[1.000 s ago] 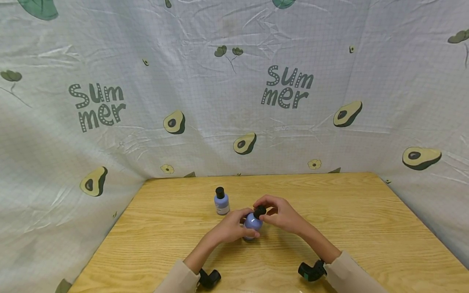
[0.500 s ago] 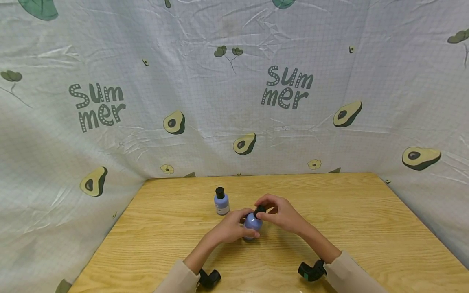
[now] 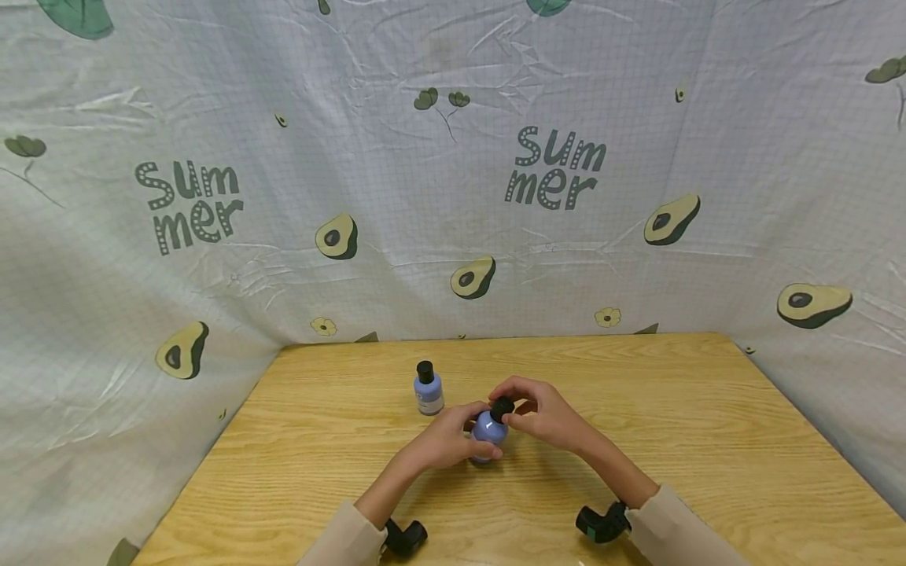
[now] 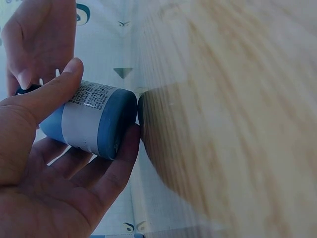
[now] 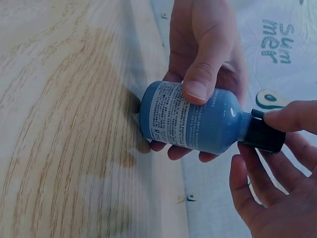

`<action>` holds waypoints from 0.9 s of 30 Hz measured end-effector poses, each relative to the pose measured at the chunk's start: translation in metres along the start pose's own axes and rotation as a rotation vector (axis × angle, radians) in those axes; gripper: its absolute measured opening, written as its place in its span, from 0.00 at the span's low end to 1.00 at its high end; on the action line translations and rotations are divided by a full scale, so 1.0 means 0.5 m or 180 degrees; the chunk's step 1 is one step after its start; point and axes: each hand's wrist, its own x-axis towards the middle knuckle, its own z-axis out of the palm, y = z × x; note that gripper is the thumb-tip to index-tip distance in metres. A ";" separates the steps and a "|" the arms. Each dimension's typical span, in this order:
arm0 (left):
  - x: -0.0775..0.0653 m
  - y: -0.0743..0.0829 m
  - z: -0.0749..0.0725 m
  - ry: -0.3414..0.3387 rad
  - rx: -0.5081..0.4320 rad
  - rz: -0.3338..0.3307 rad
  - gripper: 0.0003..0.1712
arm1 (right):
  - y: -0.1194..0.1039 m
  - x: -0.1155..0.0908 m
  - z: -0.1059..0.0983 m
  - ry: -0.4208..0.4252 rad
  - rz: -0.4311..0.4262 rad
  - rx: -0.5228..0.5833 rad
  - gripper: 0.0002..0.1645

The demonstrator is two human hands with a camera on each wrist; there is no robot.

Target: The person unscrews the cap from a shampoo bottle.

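Mid-table in the head view, my left hand (image 3: 447,439) grips the body of a small lavender-blue bottle (image 3: 489,428). The thumb lies over the bottle's printed label (image 5: 171,111) in the right wrist view, with the other fingers wrapped underneath. My right hand (image 3: 541,413) pinches the black cap (image 5: 263,134) at the bottle's neck, thumb on one side and fingers on the other. The bottle leans a little to the right, its base close over the table in the left wrist view.
A second lavender-blue bottle (image 3: 429,397) with a black cap stands upright behind my left hand. The wooden table (image 3: 318,417) ends at a white printed cloth (image 3: 396,291) hung at the back and sides. A black wrist camera (image 3: 602,523) sits on my right wrist.
The fingers of my right hand have shifted slightly around the cap, covering more of it half a second ago than now. My left hand and both bottles stay in place.
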 end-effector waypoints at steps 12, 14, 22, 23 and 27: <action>0.002 -0.001 -0.001 -0.0028 0.0008 -0.0003 0.28 | 0.006 0.001 0.006 0.0143 0.0253 0.0024 0.21; 0.003 -0.001 -0.001 -0.0030 0.0005 0.0004 0.28 | 0.007 0.001 0.005 0.0145 0.0272 0.0043 0.20; 0.004 -0.001 -0.001 -0.0028 -0.0007 -0.0007 0.31 | 0.006 0.001 0.001 0.0037 0.0087 0.0102 0.19; 0.004 -0.001 -0.001 -0.0026 -0.0008 -0.0014 0.32 | 0.006 0.001 0.000 0.0023 0.0049 0.0114 0.19; 0.004 -0.002 -0.001 -0.0022 -0.0009 -0.0031 0.35 | 0.004 0.002 0.000 0.0000 -0.0018 0.0137 0.19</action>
